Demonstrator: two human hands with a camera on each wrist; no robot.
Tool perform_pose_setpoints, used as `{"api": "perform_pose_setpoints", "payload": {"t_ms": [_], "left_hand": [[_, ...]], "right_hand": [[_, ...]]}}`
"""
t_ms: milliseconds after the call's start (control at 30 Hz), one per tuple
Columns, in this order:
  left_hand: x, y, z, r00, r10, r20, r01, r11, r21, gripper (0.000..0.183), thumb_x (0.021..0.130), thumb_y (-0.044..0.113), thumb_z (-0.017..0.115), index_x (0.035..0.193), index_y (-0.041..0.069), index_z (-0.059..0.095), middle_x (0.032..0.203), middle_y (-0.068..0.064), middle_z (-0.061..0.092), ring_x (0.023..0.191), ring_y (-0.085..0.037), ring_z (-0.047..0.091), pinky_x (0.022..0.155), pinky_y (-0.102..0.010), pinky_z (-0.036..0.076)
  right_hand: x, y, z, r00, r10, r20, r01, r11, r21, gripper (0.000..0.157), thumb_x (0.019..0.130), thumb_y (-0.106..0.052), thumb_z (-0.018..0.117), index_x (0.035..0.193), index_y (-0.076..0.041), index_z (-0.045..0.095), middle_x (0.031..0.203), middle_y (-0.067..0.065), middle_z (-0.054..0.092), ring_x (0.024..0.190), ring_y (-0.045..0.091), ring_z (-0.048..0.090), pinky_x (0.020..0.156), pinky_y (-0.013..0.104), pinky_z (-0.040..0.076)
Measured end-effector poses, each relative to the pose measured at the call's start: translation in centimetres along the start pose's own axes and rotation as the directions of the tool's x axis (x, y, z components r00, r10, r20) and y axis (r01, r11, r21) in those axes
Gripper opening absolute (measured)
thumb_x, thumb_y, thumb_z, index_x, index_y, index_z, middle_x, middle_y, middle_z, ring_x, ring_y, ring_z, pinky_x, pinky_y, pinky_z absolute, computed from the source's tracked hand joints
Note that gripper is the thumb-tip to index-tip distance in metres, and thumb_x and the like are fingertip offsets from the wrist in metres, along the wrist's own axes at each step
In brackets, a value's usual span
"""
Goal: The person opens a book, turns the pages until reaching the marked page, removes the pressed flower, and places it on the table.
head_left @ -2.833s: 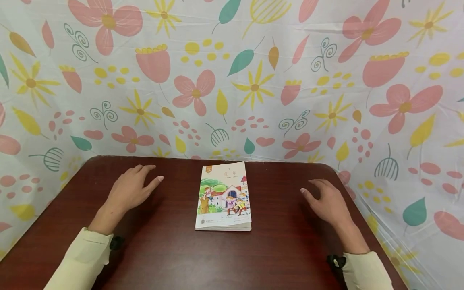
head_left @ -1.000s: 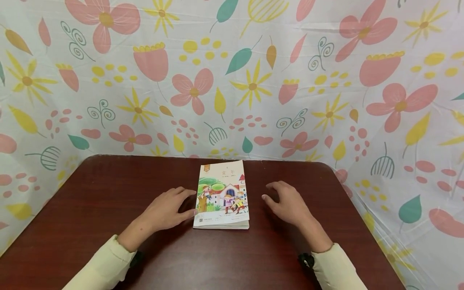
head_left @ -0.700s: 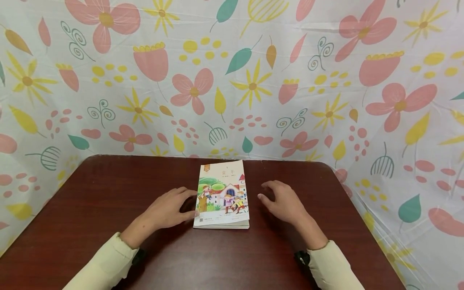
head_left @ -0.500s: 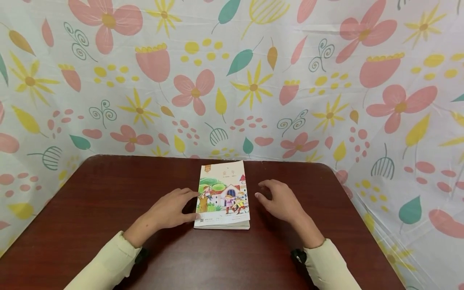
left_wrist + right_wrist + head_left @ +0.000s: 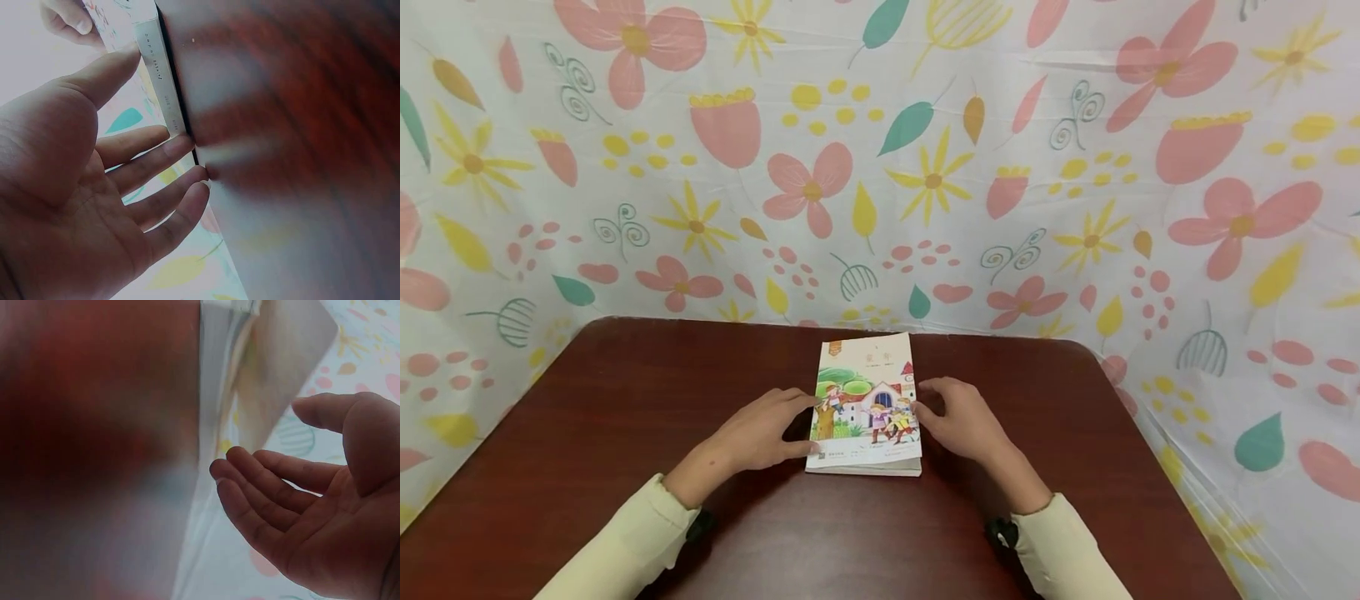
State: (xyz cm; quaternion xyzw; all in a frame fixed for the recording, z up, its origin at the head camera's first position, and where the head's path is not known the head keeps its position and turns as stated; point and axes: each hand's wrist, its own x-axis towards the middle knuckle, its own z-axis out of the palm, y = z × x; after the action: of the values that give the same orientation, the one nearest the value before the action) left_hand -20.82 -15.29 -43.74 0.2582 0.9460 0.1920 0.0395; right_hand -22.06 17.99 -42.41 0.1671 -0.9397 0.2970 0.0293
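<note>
A paperback book (image 5: 863, 454) with a colourful illustrated cover lies on the dark table, its front cover slightly raised at the lower right. My left hand (image 5: 752, 433) is at the book's left edge, its thumb and fingertips right at the spine (image 5: 159, 81) in the left wrist view. On the other side, my right hand (image 5: 966, 421) has its index finger and thumb tips at the right edge. The right wrist view shows its relaxed fingers (image 5: 269, 497) beside the page edges (image 5: 214, 369), with the thumb near the lifted cover (image 5: 281, 362).
The reddish-brown table (image 5: 820, 533) has rounded far corners. A white curtain (image 5: 880, 208) printed with flowers and leaves stands behind it and along both sides. Cream sleeves (image 5: 625, 533) cover both forearms, with a dark wrist device (image 5: 1002, 532) under each.
Both hands have come inward from the table's sides to the book. Most recently the right hand has moved left to the book's right edge, while the left stays by the spine. The book keeps its place.
</note>
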Motion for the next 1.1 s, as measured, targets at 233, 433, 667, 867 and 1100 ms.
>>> {"api": "perform_pose_setpoints", "payload": {"t_ms": [233, 433, 667, 867, 1100], "left_hand": [[0.0, -0.1, 0.2, 1.000, 0.009, -0.004, -0.009, 1.000, -0.002, 0.072, 0.093, 0.043, 0.083, 0.150, 0.008, 0.059, 0.146, -0.008, 0.061, 0.133, -0.030, 0.056, 0.106, -0.047, 0.050], [0.0, -0.1, 0.1, 1.000, 0.019, -0.012, -0.019, 1.000, -0.014, 0.072, 0.093, 0.043, 0.083, 0.150, 0.007, 0.059, 0.146, -0.009, 0.060, 0.132, -0.029, 0.057, 0.106, -0.048, 0.050], [-0.1, -0.1, 0.1, 0.999, 0.030, -0.037, -0.032, 0.998, -0.057, 0.065, 0.095, 0.039, 0.082, 0.148, 0.008, 0.061, 0.147, -0.009, 0.054, 0.129, -0.025, 0.058, 0.102, -0.047, 0.052], [0.1, 0.1, 0.0, 0.996, 0.038, -0.081, -0.048, 0.991, -0.122, 0.060, 0.101, 0.044, 0.073, 0.148, 0.008, 0.061, 0.144, -0.006, 0.056, 0.127, -0.022, 0.060, 0.103, -0.046, 0.052], [0.3, 0.5, -0.3, 0.993, 0.004, -0.121, -0.041, 0.951, -0.308, 0.061, 0.107, 0.048, 0.062, 0.151, 0.006, 0.057, 0.145, -0.009, 0.060, 0.126, -0.025, 0.063, 0.103, -0.050, 0.053]], "right_hand": [[-0.4, -0.2, 0.9, 0.999, -0.027, -0.031, 0.030, 0.996, 0.082, 0.044, 0.100, -0.017, 0.074, 0.139, 0.001, 0.065, 0.124, 0.012, 0.071, 0.102, 0.023, 0.072, 0.087, 0.045, 0.060], [-0.6, -1.2, 0.8, 0.997, -0.048, -0.055, 0.053, 0.994, 0.095, 0.051, 0.098, -0.015, 0.076, 0.144, 0.001, 0.062, 0.124, 0.012, 0.070, 0.105, 0.025, 0.071, 0.088, 0.045, 0.060], [-1.1, -3.1, 0.7, 0.992, -0.093, -0.085, 0.105, 0.984, 0.145, 0.062, 0.097, -0.014, 0.076, 0.153, 0.001, 0.053, 0.133, 0.014, 0.066, 0.118, 0.031, 0.067, 0.095, 0.052, 0.057], [-1.3, -4.4, 0.9, 0.980, -0.154, -0.122, 0.174, 0.970, 0.169, 0.065, 0.099, -0.011, 0.074, 0.157, 0.002, 0.047, 0.146, 0.014, 0.060, 0.122, 0.025, 0.066, 0.095, 0.049, 0.059], [-1.3, -5.8, 1.3, 0.976, -0.188, -0.114, 0.208, 0.955, 0.213, 0.072, 0.101, -0.020, 0.074, 0.162, -0.002, 0.040, 0.159, 0.013, 0.049, 0.139, 0.028, 0.057, 0.104, 0.052, 0.054]]}}
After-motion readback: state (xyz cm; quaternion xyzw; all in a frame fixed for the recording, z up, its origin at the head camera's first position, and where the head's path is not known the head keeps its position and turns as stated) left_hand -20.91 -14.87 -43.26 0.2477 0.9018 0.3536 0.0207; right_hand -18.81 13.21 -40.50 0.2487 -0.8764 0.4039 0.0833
